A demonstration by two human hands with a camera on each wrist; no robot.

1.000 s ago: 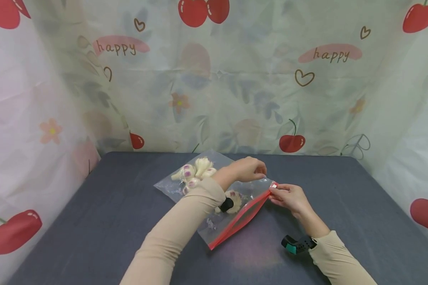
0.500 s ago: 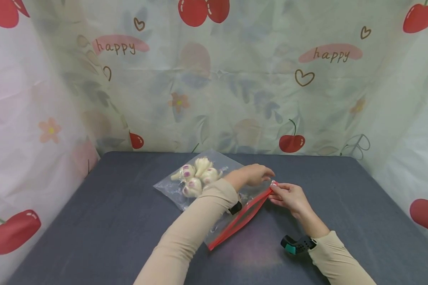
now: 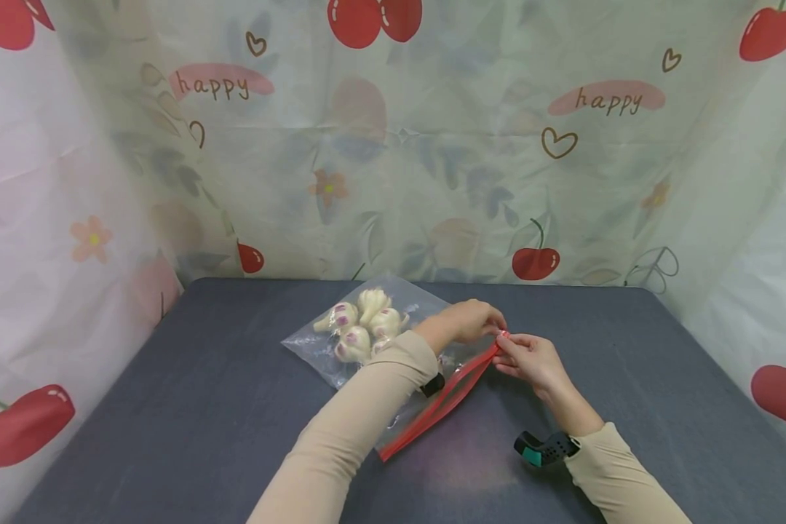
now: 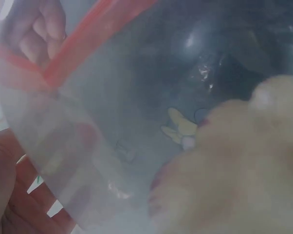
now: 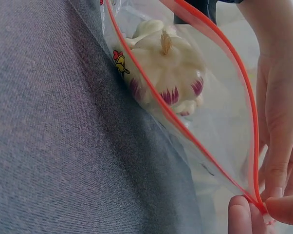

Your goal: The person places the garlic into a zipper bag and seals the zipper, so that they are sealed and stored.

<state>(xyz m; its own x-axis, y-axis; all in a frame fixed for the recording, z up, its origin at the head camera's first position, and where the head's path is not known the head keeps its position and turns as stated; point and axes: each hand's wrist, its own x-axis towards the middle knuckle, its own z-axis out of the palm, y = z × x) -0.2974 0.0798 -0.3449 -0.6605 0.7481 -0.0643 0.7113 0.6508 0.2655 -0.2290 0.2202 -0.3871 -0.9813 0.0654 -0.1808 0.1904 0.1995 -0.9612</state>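
Note:
A clear zip bag (image 3: 402, 295) with a red zip strip (image 3: 414, 435) lies slantwise on the table. Several garlic bulbs (image 3: 352, 343) are inside it, one showing close up as a garlic bulb (image 5: 168, 73) in the right wrist view. The bag's mouth gapes along most of the strip. My right hand (image 3: 536, 364) pinches the strip's far right corner between thumb and fingers. Reaching across the bag, my left hand (image 3: 466, 320) pinches the same corner beside the right fingertips; its fingers are partly hidden. My left forearm covers part of the bag and garlic.
The dark grey table (image 3: 223, 407) extends around the bag on both sides. A printed curtain (image 3: 402, 182) hangs at the back and sides. Black bands sit at both wrists, the right wristband (image 3: 546, 449) hanging just over the table.
My left hand has moved right along the bag to its corner, and its fingers have come down onto the strip's end. My right hand has stayed at that corner.

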